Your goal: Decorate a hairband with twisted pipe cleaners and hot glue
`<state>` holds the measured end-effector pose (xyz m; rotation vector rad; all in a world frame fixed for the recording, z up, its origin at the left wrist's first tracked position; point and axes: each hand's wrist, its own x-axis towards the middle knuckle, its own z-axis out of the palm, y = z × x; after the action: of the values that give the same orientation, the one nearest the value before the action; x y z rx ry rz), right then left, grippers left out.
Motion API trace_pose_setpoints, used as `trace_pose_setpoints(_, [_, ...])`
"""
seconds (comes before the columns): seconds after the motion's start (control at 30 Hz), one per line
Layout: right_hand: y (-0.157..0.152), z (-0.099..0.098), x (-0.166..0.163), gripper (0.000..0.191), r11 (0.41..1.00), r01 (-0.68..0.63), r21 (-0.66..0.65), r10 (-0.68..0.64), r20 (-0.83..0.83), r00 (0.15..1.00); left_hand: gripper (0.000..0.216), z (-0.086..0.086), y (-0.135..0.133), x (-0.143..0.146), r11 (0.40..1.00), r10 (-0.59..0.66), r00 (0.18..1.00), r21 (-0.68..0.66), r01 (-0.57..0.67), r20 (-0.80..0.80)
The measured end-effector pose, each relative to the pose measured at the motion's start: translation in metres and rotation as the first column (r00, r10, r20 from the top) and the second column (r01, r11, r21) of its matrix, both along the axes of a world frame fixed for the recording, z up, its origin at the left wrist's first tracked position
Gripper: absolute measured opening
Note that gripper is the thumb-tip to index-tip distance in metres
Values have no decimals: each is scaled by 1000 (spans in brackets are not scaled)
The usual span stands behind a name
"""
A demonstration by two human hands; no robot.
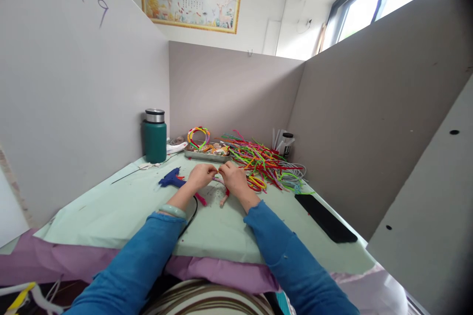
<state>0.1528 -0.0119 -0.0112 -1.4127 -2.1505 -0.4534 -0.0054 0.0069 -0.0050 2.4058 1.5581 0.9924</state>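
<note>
My left hand point(202, 175) and my right hand point(234, 178) are close together above the middle of the table, fingertips pinched and nearly touching. Whatever they hold between them is too small to make out. Just left of my left hand lies a blue glue gun point(173, 177), its dark cord point(192, 211) running toward the table's front edge. A bright pink fuzzy piece point(200, 199) rests below my left wrist. Under my right hand lies a short red and pale pink piece point(224, 199). Small dark crumbs are scattered between the hands.
Behind my hands stands a metal tray point(207, 157) with small craft pieces and a multicoloured ring point(198, 138). Many colourful pipe cleaners point(260, 160) are heaped to the right. A green bottle point(155, 141) stands back left; a flat black object point(325, 218) lies right. Partitions enclose three sides.
</note>
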Motion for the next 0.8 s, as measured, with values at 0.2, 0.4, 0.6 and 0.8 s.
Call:
trace_pose_setpoints(0.2, [2,0,-2,26,999,45,-16,-43,84,996,23,0,0,0,1000,-22,1000,20,22,18])
trace_pose_setpoints(0.4, [-1,2,-3,25,999,43,-17,-42,45,998,23,2,0,1,1000,-23,999,20,23,24])
trace_pose_setpoints(0.6, [-1,0,-1,28,1000,-16,-21,16,-4,1000,27,2,-7,2,997,69,991,36,-65,-118])
trace_pose_setpoints(0.8, [2,-3,-3,25,999,24,-26,-23,54,998,28,2,-12,2,994,81,970,95,-61,-231])
